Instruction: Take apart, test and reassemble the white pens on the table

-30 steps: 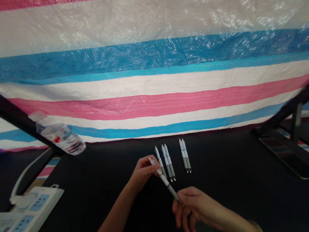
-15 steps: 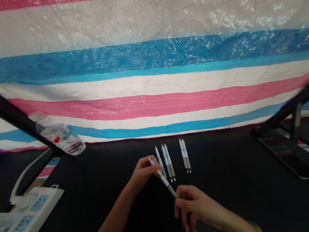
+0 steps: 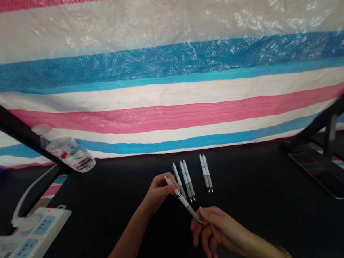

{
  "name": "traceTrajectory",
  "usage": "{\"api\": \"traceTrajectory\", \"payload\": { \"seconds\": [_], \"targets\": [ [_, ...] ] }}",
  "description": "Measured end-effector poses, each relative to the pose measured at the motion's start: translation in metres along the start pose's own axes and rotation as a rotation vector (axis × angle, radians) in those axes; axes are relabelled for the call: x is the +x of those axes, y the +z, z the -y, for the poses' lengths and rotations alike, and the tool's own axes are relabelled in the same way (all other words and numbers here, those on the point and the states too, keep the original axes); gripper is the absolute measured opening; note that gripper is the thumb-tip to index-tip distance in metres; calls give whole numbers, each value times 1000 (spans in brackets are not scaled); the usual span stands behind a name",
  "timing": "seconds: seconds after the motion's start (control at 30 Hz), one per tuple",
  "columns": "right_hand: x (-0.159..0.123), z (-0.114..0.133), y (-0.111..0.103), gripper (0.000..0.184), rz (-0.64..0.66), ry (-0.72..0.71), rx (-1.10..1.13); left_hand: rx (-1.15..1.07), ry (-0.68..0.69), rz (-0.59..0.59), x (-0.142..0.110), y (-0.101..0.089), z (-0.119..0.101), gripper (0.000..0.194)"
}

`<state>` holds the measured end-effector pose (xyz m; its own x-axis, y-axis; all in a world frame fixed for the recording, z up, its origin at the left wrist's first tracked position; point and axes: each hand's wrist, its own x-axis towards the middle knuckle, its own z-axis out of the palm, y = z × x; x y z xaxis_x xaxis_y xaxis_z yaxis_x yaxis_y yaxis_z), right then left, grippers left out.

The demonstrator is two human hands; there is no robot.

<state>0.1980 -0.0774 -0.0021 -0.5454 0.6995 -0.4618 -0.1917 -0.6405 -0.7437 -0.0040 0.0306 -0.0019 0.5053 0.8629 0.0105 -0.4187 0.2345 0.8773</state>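
Observation:
A white ballpoint pen with a grey grip (image 3: 184, 203) slants down to the right between my hands. My left hand (image 3: 160, 192) is closed, pinching its clicker end between thumb and fingers. At the pen's tip, my right hand (image 3: 215, 230) has its fingers loosely bent and spread apart; the metal tip shows in front of them. Whether those fingers touch the tip I cannot tell. Just beyond my left hand lies one similar pen (image 3: 178, 177), partly covered by the fingers. Beside it rests a pair of pens (image 3: 187, 180), and another pair (image 3: 206, 173) lies further right.
A power strip (image 3: 33, 239) with a plugged-in cable lies at the left of the black table (image 3: 258, 202). A clear plastic bottle (image 3: 72, 154) leans at the back left, by a dark bar. A phone (image 3: 322, 175) lies at the right. Striped sheeting (image 3: 171, 117) hangs behind.
My right thumb has come off the pen's grip end, and the tip now shows. The right fingers have opened a little. My left hand and the lying pens have hardly moved.

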Motion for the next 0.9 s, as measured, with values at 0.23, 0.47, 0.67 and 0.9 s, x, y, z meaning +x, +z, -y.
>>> {"api": "traceTrajectory", "payload": {
  "seconds": [0.23, 0.47, 0.67, 0.9],
  "targets": [
    [1, -9, -2, 60, -207, -174, -389, 21, 16, 28, -1, -1, -1, 26],
    [6, -7, -5, 65, -95, -66, -257, 33, 43, 62, -1, 2, 1, 25],
    [7, -4, -4, 68, -164, -125, -258, 43, 43, 67, -2, 8, 2, 26],
    [6, -2, -4, 69, -194, -172, -254, 5, 77, -130, 0, 10, -1, 57]
  ]
}}
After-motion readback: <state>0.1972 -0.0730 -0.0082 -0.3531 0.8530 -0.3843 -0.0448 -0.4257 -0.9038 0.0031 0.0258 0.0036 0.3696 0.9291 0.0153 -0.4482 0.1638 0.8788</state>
